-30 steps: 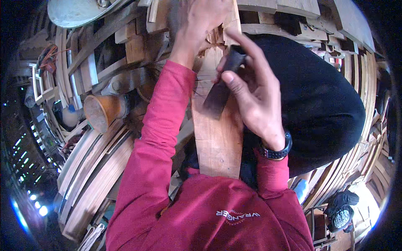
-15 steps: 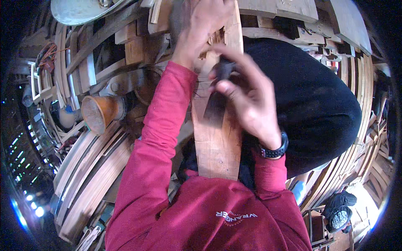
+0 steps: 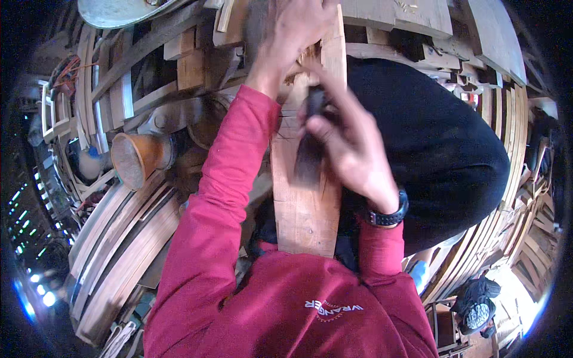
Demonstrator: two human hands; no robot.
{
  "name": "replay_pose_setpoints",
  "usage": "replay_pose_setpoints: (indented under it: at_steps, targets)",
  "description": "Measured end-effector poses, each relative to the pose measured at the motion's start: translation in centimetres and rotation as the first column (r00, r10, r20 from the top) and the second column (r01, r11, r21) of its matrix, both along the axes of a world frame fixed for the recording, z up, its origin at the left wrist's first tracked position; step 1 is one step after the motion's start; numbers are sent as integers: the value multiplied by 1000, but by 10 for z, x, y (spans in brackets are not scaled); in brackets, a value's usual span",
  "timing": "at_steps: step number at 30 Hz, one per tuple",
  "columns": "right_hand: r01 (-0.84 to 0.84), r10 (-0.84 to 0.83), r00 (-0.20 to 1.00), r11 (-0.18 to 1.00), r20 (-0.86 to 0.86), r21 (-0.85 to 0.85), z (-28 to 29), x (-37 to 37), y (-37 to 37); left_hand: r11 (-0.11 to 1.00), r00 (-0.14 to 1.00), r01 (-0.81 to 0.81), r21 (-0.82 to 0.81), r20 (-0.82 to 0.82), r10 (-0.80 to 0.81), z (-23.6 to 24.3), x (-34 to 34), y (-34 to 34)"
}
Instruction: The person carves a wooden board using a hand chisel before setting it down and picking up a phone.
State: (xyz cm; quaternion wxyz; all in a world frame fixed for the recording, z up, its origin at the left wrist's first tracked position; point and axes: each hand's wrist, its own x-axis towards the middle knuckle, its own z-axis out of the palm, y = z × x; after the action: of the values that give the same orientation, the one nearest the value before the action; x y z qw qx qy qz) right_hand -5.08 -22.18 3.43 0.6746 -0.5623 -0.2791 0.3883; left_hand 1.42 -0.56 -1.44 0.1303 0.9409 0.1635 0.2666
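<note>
A long wooden board (image 3: 304,224) runs away from my body between my legs, its far part rough and splintered where wood has been cut away. Over that far part lies my left hand (image 3: 298,30), its fingers running to the top edge of the picture, so their grip does not show. My right hand (image 3: 355,152), smeared by motion, has its thumb and fingers closed around a dark, blocky tool (image 3: 309,158). The tool slants over the middle of the board; its exact kind is too blurred to make out.
Curved wooden strips (image 3: 122,250) are stacked at the left, near an orange, cone-shaped container (image 3: 131,161). Planks (image 3: 418,18) lie across the far side. My bent leg (image 3: 430,149) fills the space right of the board. Another person (image 3: 477,307) is at the lower right.
My right hand and the dark tool have shifted slightly, the tool's near end now a little lower over the board. My left hand stays nearly in place. The whole view has moved slightly.
</note>
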Motion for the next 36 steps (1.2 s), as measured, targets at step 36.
replay_pose_setpoints:
  at_steps: [36]
  targets:
    - [-51,54,998,982,10,-180,8,-3,-3,1000,996,-15,-8,91,15,-8,2,-4]
